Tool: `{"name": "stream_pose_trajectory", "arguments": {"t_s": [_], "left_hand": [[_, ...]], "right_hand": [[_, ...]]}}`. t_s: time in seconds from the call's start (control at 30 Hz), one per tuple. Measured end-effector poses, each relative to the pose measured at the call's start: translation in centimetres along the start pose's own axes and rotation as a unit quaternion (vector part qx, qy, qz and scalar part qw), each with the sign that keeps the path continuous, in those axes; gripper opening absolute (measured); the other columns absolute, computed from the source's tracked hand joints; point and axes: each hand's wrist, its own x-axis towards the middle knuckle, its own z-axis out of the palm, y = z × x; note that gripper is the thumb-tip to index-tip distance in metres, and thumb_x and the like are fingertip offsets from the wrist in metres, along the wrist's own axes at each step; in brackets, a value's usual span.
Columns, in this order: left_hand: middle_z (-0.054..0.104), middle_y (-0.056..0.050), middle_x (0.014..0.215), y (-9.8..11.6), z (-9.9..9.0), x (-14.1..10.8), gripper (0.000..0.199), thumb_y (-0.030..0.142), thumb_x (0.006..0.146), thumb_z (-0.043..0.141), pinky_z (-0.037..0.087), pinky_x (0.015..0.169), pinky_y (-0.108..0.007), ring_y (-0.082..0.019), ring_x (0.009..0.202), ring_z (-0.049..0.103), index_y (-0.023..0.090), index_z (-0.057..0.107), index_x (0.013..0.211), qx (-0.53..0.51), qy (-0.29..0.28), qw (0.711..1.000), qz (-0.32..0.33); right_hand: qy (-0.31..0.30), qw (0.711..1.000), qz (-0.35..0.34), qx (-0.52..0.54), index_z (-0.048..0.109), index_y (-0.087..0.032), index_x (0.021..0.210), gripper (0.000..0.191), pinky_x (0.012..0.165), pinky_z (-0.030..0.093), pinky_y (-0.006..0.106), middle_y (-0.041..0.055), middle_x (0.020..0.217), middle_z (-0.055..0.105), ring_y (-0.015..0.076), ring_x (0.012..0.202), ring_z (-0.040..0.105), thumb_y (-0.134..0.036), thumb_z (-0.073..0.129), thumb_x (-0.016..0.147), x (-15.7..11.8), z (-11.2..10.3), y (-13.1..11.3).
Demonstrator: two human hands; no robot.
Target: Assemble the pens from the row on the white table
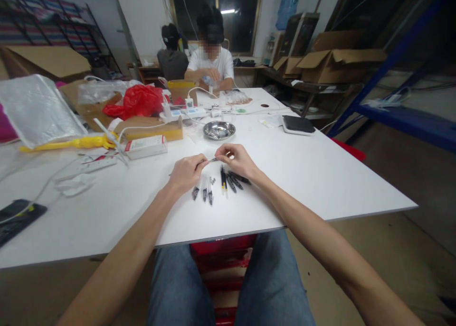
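My left hand (pixel 187 173) and my right hand (pixel 238 160) meet above the white table (pixel 306 183), each closed in a pinch. Between their fingertips runs a slim pen part (pixel 213 160), mostly covered by the fingers. Just below my left hand lie a few clear pen barrels (pixel 204 188) with dark ends, beside some tiny clear pieces (pixel 213 180). Black ink refills (pixel 223 180) with yellow near one end lie under my right hand. Several black pen pieces (pixel 234 181) are grouped to their right, partly hidden by that hand.
A shiny metal bowl (pixel 219 126) stands beyond my hands. On the left are a white box (pixel 146 147), a red plastic bag (pixel 140 101), cables and a phone (pixel 21 217). A black-topped scale (pixel 298 124) sits at right. Across the table sits a person in a white shirt (pixel 227 65).
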Motion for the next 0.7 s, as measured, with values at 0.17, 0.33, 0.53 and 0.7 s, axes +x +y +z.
{"name": "stream_pose_trajectory", "arguments": {"t_s": [0.17, 0.33, 0.53, 0.7], "left_hand": [[0.074, -0.002, 0.082, 0.2, 0.0, 0.0, 0.023, 0.034, 0.098, 0.05, 0.037, 0.065, -0.028, -0.019, 0.072, 0.064, 0.022, 0.068, 0.09, -0.01, 0.003, 1.0, 0.003], [0.073, -0.001, 0.085, 0.1, 0.5, 0.0, 0.021, 0.032, 0.099, 0.049, 0.04, 0.069, -0.028, -0.018, 0.076, 0.065, 0.022, 0.066, 0.091, -0.05, 0.002, 0.998, 0.029], [0.073, -0.001, 0.101, 0.0, 0.7, -0.2, 0.02, 0.033, 0.1, 0.051, 0.045, 0.075, -0.026, -0.016, 0.083, 0.067, 0.024, 0.065, 0.109, -0.106, -0.016, 0.992, 0.062], [0.073, 0.0, 0.098, 0.2, 1.0, -0.3, 0.025, 0.04, 0.101, 0.049, 0.044, 0.075, -0.026, -0.015, 0.079, 0.065, 0.024, 0.068, 0.103, -0.09, 0.0, 0.993, 0.072]], "right_hand": [[-0.01, 0.999, 0.001, 0.032, 0.07, -0.013, 0.084, 0.015, 0.069, 0.044, 0.029, 0.0034, 0.078, 0.069, 0.0152, 0.072, 0.061, -0.027, 0.067, 0.082, 0.0, 0.0, 0.4], [-0.022, 0.997, 0.018, 0.071, 0.07, -0.014, 0.086, 0.019, 0.073, 0.047, 0.03, 0.0054, 0.081, 0.072, 0.0166, 0.075, 0.064, -0.032, 0.07, 0.082, -0.3, 0.7, 0.3], [0.014, 0.99, 0.056, 0.132, 0.058, -0.019, 0.084, 0.034, 0.062, 0.044, 0.027, 0.0013, 0.064, 0.068, 0.0149, 0.059, 0.059, -0.048, 0.074, 0.081, -0.5, 1.6, -0.3], [-0.002, 0.986, 0.052, 0.155, 0.053, -0.02, 0.082, 0.041, 0.054, 0.037, 0.025, 0.0, 0.059, 0.065, 0.0126, 0.051, 0.051, -0.057, 0.071, 0.082, -0.6, 1.9, -0.3]]}}
